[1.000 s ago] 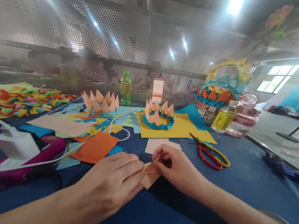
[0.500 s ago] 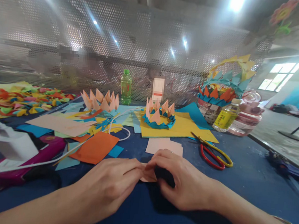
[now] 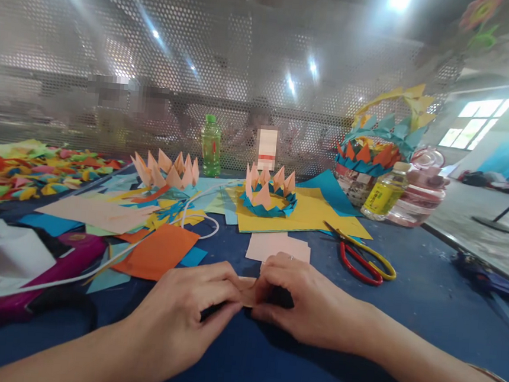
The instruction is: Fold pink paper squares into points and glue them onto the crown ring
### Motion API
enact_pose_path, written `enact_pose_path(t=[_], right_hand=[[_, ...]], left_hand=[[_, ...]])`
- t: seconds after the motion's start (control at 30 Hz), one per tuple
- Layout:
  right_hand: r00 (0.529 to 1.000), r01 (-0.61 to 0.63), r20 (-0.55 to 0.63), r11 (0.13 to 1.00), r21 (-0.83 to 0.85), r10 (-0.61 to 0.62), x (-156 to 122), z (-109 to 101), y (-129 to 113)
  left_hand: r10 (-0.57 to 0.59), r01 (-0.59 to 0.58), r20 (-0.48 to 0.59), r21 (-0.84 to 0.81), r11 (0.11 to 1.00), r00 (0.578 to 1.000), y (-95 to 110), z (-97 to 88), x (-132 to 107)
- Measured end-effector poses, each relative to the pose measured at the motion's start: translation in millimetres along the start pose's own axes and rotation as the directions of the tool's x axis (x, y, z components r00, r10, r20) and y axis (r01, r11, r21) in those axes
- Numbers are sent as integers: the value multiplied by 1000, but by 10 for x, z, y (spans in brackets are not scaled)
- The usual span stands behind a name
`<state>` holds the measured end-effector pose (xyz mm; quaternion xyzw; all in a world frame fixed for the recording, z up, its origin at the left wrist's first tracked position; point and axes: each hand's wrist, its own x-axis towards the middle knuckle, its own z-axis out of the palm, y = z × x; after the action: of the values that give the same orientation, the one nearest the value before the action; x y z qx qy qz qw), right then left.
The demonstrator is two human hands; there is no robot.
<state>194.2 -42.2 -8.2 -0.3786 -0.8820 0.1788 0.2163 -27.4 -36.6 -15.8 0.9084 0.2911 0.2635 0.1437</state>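
Note:
A small piece of peach paper (image 3: 248,291) lies between my hands at the near middle of the blue table, mostly covered by fingers. My left hand (image 3: 197,305) is closed on its left end. Thumb and fingers of my right hand (image 3: 292,298) pinch its right side. Flat peach paper pieces (image 3: 278,248) lie just beyond my right hand. Farther back, a blue paper ring with peach points (image 3: 270,199) rests on yellow paper (image 3: 319,211). Another group of peach folded points (image 3: 167,171) stands to its left.
Red-and-yellow scissors (image 3: 366,263) lie on the right. A paper basket (image 3: 363,165), a yellow-labelled bottle (image 3: 384,193) and a pink jug (image 3: 418,199) stand behind them. At left are orange paper (image 3: 160,253), a white plug adapter (image 3: 11,250) with cable, and many folded scraps (image 3: 37,172). A green bottle (image 3: 211,145) stands behind.
My right thumb has moved left and in toward the fingers, closing on the peach paper. My left thumb now shows apart from the fingers below. The view has shifted slightly.

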Motion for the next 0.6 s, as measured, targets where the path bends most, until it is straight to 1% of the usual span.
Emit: enact_pose_path(t=[0.07, 0.13, 0.27, 0.4, 0.6], right_hand=[[1000, -7, -5, 1000, 18, 7, 5, 2, 1], [1000, -24, -13, 999, 36, 24, 12, 4, -8], [992, -118, -25, 990, 72, 120, 29, 16, -36], [977, -209, -24, 973, 95, 212, 39, 35, -42], [974, -222, -14, 968, 114, 225, 35, 33, -56]], left_hand=[[-60, 60, 2, -67, 996, 998, 1, -10, 20], [-131, 132, 20, -96, 986, 991, -7, -23, 39], [-231, 236, 56, -106, 966, 971, -27, -32, 66], [-303, 308, 58, -86, 948, 951, -28, -18, 90], [-337, 339, 53, -29, 940, 940, -11, -5, 127]])
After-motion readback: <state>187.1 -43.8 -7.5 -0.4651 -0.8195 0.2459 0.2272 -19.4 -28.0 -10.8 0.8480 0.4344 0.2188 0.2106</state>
